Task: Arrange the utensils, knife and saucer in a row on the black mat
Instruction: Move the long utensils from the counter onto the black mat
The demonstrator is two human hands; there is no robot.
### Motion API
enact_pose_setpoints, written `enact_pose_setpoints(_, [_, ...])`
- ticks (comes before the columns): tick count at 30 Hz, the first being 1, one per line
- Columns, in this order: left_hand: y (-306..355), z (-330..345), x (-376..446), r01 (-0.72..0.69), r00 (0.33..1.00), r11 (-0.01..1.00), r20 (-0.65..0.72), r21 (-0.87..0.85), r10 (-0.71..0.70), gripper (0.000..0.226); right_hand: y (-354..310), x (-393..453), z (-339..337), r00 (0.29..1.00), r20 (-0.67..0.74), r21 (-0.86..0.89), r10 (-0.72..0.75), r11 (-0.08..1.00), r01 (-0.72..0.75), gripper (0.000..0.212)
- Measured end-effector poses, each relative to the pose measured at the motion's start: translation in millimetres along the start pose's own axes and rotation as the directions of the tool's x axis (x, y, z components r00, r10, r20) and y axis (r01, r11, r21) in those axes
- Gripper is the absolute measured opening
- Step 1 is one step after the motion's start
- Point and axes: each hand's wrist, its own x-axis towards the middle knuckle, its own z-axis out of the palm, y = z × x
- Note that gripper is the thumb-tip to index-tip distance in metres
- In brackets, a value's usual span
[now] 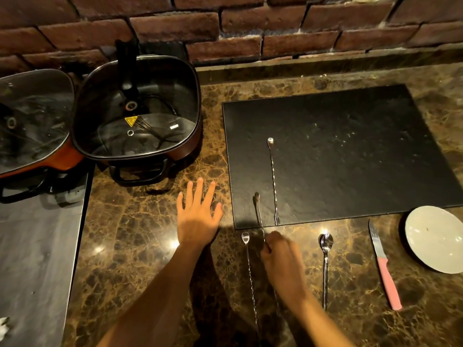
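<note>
The black mat lies on the marble counter at centre right. One twisted bar spoon with a fork end lies on its left part, pointing away from me. My right hand is shut on a long thin utensil whose far end reaches over the mat's near left corner. On the counter in front of the mat lie another twisted bar spoon, a long spoon, a pink-handled knife and a white saucer. My left hand rests flat on the counter, fingers spread.
Two electric pans with glass lids stand at the left. A dark lower surface borders the counter's left edge. A brick wall runs behind.
</note>
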Motion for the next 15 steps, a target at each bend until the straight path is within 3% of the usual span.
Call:
enact_pose_setpoints(4, [1,2,0,-0.004,0.999,1.0,-0.034,-0.009,0.003,0.057,-13,63,-8,0.999,-0.042,0.044,0.014,0.999,-0.012,0.004])
enact_pose_setpoints(15, [-4,11,1,-0.028,0.999,1.0,-0.03,0.008,0.028,0.057,-49,148,-15,0.993,-0.097,-0.136,0.072,0.987,-0.085,0.014])
